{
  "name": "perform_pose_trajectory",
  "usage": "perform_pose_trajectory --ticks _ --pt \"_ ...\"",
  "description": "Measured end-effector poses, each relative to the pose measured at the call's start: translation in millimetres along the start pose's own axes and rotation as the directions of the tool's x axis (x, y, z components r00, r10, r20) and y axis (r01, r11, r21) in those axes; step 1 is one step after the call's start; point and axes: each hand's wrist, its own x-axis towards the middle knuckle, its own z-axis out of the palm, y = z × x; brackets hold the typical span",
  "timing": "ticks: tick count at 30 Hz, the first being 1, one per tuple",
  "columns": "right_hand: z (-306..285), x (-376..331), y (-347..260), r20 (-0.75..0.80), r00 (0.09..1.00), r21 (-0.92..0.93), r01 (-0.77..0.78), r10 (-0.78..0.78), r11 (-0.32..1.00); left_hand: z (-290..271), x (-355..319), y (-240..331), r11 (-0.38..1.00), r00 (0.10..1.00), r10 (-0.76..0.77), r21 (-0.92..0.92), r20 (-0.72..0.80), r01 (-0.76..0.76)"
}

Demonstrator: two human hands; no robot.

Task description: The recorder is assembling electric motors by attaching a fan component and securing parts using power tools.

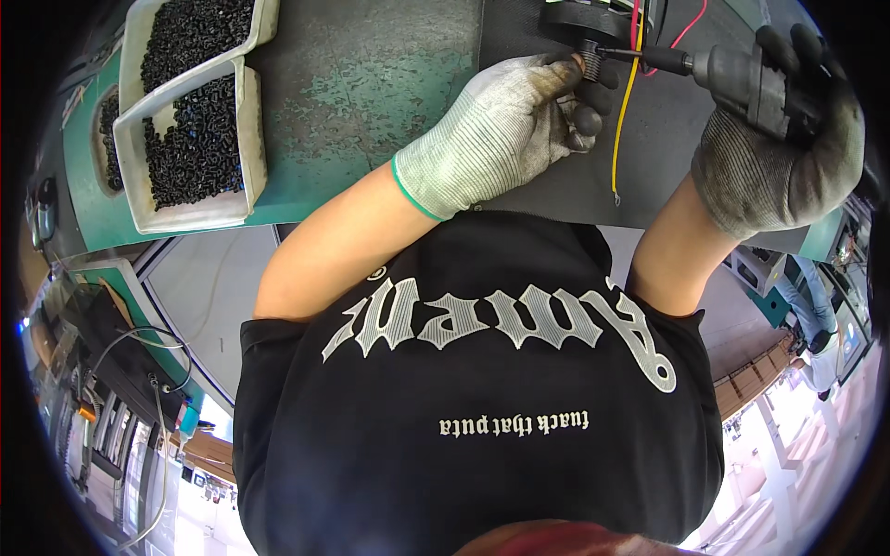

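Observation:
My left hand, in a pale knitted glove with dark fingertips, is closed on a dark threaded stem. The stem sticks out of a round black part at the top edge. In a darker, soiled glove, my right hand grips a black power screwdriver. Its thin bit points left and reaches the stem beside my left fingertips; whether a screw sits at its tip is too small to tell. A yellow wire with a ring terminal hangs between my hands. Red wires run close by.
Two white bins full of small black pieces stand at the left on the worn green worktop. A dark mat lies under the work. Another table with cables is at the lower left. A person is far off at the right.

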Motion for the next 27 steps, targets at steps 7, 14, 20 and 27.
perform_pose_trajectory --ticks 7,14,20,27 --pt "0.9 -3.2 1.0 -0.011 1.0 -0.028 -0.004 0.003 1.0 -10.3 2.8 -4.3 0.999 0.997 -0.036 -0.032 0.068 0.039" --pt "-11.5 3.8 11.7 -0.013 0.999 -0.029 -0.049 0.048 0.998 -4.8 -0.2 -2.8 0.999 1.0 -0.008 0.042 0.003 0.008" --pt "-17.3 9.4 15.1 0.004 0.996 -0.018 -0.084 0.084 0.996 -17.0 -1.3 0.9 0.999 0.989 -0.039 0.003 0.145 0.039" --pt "-16.5 9.8 17.2 0.015 0.992 0.019 -0.128 0.128 0.992 -7.1 -1.4 -3.0 0.997 1.0 0.001 0.077 -0.03 0.002"
